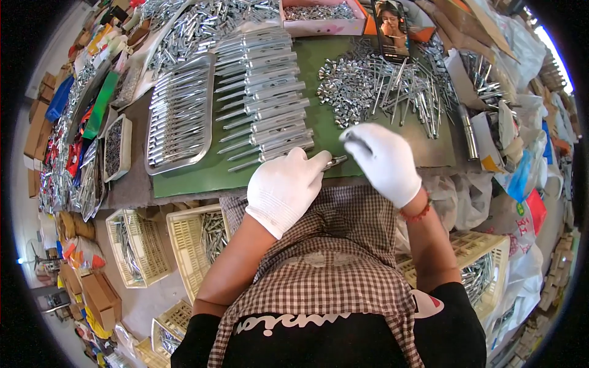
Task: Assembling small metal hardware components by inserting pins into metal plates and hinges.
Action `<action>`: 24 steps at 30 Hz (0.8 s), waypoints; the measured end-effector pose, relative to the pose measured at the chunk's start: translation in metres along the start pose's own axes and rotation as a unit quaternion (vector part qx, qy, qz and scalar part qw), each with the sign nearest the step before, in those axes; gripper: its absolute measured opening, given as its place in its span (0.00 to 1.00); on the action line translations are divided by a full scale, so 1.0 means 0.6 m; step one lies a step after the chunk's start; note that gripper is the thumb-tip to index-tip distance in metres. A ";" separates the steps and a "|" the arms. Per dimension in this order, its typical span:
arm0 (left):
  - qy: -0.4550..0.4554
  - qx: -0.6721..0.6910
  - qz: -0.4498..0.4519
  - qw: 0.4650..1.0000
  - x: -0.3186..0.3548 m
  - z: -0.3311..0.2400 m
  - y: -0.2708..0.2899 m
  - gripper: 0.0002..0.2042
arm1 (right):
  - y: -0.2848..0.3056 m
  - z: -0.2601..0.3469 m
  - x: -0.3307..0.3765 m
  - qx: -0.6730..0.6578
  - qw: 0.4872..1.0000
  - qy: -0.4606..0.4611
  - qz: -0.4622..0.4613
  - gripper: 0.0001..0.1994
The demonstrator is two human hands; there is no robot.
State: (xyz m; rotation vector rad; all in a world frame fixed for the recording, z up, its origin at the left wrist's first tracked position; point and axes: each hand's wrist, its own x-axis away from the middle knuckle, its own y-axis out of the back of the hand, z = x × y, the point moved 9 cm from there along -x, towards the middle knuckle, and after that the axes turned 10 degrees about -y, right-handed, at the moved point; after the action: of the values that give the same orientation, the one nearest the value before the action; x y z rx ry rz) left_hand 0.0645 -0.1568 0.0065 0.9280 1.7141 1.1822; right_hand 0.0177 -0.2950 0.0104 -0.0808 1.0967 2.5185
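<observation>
My left hand (287, 189), in a white knit glove, is closed at the near edge of the green work mat (184, 184). A slim silver metal part (334, 162) sticks out from its fingertips to the right. Just right of that part's end, my gloved right hand (386, 161) is raised with its fingers curled together. What it pinches, if anything, is hidden. Beyond my left hand lies a column of silver slotted metal tubes (276, 113) with thin stems pointing left. A heap of small metal nuts (346, 89) and a spread of long thin metal pins (408, 89) lie beyond my right hand.
A steel tray (210, 104) of slim metal rods sits on the left. At the back are a pink box (322, 26) of small parts and a propped phone (391, 30). Cream plastic crates (184, 245) stand below the bench. A metal cylinder (468, 135) lies at right.
</observation>
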 end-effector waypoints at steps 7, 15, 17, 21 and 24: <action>-0.007 0.002 -0.004 1.000 0.000 -0.003 0.003 0.11 | -0.024 0.016 0.028 -0.010 1.000 -0.020 -0.012 0.05; -0.008 0.003 0.000 1.000 -0.001 -0.003 0.004 0.10 | -0.017 0.026 0.030 0.074 0.995 0.047 -0.042 0.05; -0.009 -0.002 0.005 1.000 -0.002 -0.005 0.004 0.10 | 0.006 -0.001 0.013 0.033 0.997 -0.015 -0.074 0.05; 0.000 -0.005 0.009 1.000 0.001 -0.003 0.002 0.10 | 0.021 -0.035 -0.033 0.095 0.985 -0.086 -0.119 0.06; 0.009 0.016 0.013 1.000 0.001 0.004 -0.004 0.09 | 0.005 -0.043 -0.039 0.129 0.984 -0.085 -0.084 0.07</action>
State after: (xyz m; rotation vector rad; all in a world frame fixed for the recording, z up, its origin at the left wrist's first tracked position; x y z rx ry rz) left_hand 0.0659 -0.1560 0.0037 0.9643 1.7451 1.1858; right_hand 0.0355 -0.3233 -0.0006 0.1071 1.2764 2.1730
